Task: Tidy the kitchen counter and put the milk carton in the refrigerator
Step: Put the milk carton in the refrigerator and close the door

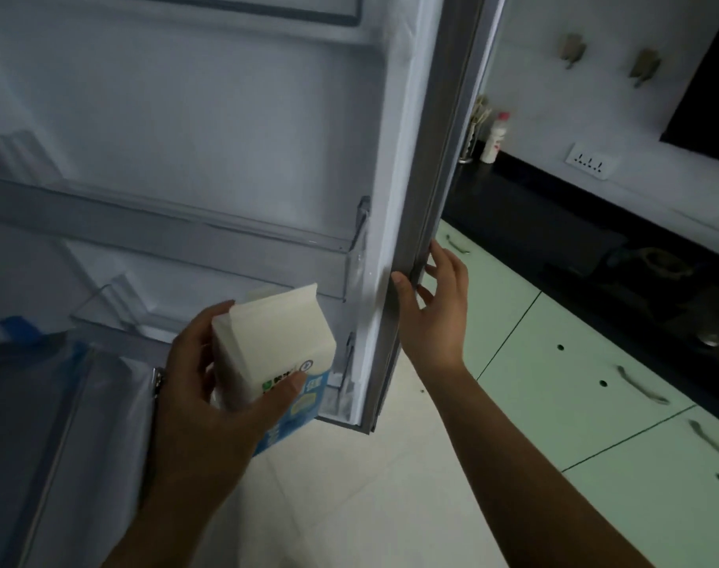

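My 2 hands (210,387) (435,317), 1 milk carton (276,334), 1 fridge door (185,116), 2 door shelves (185,239) (116,317), 2 wall hooks (571,49) (645,67), 3 cabinet handles (458,244) (643,385) (712,442), 1 bottle (495,137).

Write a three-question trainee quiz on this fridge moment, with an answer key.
1. True or false: the left hand grips the white-and-blue cardboard milk carton.
2. What does the right hand hold? A. a metal cabinet handle; B. the grey edge of the white refrigerator door; C. a white bottle.
3. Fill in: the cabinet fronts under the black counter are pale ____.
Key: 1 true; 2 B; 3 green.
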The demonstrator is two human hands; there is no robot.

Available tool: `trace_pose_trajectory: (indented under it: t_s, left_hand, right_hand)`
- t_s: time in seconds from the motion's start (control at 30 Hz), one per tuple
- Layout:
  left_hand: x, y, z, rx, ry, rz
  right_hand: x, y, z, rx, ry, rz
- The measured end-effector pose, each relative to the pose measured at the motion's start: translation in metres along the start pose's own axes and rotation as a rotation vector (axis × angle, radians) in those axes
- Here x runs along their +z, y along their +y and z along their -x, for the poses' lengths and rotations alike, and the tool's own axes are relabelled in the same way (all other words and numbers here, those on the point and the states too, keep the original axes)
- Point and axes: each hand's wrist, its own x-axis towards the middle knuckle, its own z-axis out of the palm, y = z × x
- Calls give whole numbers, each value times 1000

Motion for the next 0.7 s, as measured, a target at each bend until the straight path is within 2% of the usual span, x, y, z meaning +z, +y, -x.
trace_pose_trajectory:
  t_s: [0.13,0.37,0.57,0.7]
  left_hand:
    - [32,-4,-24,38,26,-18]
    - [71,-13,-58,23,59,-96]
    - [104,-12,-69,10,246,-198]
    - [118,-18,-61,-9,384,-240]
  right_hand:
    - [11,14,-33,67,2,-15]
    - [21,40,-87,65,-78,-53]
    - [8,55,-123,7,-339,-34]
    - [-8,73,-111,-7,-492,-21]
